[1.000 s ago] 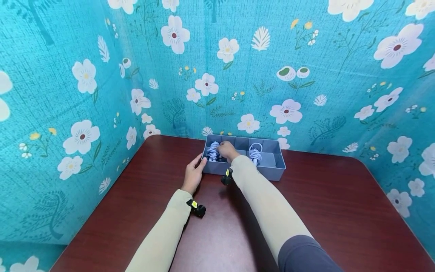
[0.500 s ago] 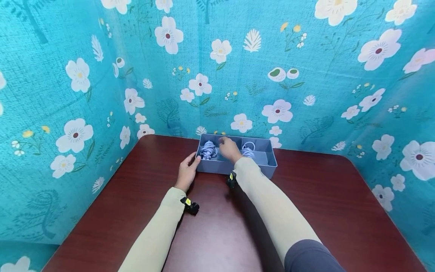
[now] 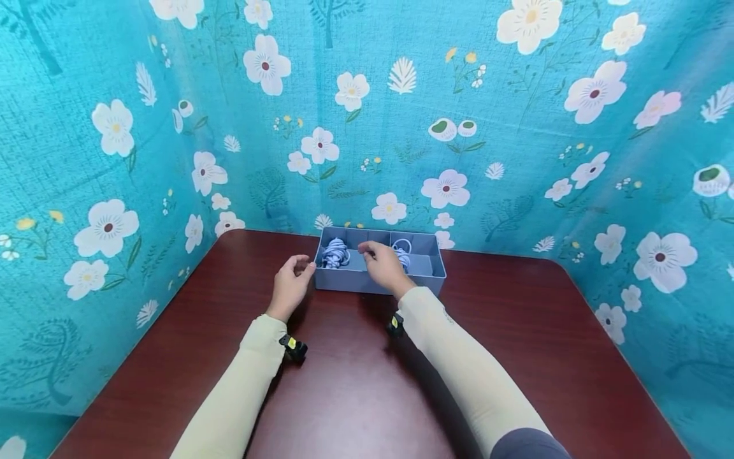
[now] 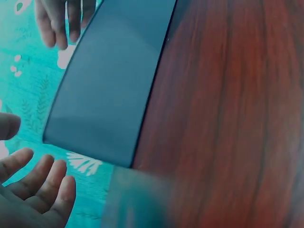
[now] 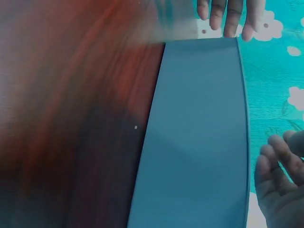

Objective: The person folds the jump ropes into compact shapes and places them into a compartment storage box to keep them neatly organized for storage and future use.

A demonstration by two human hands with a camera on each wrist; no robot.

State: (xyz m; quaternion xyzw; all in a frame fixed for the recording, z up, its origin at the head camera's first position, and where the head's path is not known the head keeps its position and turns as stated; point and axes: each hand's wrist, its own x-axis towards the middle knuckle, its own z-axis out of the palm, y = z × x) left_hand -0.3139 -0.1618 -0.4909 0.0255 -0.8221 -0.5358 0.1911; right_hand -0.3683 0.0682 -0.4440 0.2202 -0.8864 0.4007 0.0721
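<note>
A grey-blue divided box (image 3: 355, 280) stands near the table's far edge. A bundled pale cable (image 3: 335, 253) lies in its left-end compartment. Another coiled pale cable (image 3: 402, 252) sits further right, partly behind my right hand. My right hand (image 3: 385, 266) hovers over the box's middle, its fingers loosely bent with nothing held. Beside the box's left end is my left hand (image 3: 291, 287), relaxed and holding nothing. In the left wrist view the fingers (image 4: 42, 190) are apart from the box's grey wall (image 4: 109, 85). The right wrist view shows bent right fingers (image 5: 278, 175) beyond the box rim.
The dark red-brown wooden table (image 3: 344, 382) extends toward me and to both sides. A turquoise flowered cloth (image 3: 367, 159) hangs behind the table and along its sides. Small black wrist cameras are strapped to both sleeves.
My right hand has drawn away from the left cable bundle and moved right, over the box's middle. My left hand has come off the box's left corner. The head view has shifted right.
</note>
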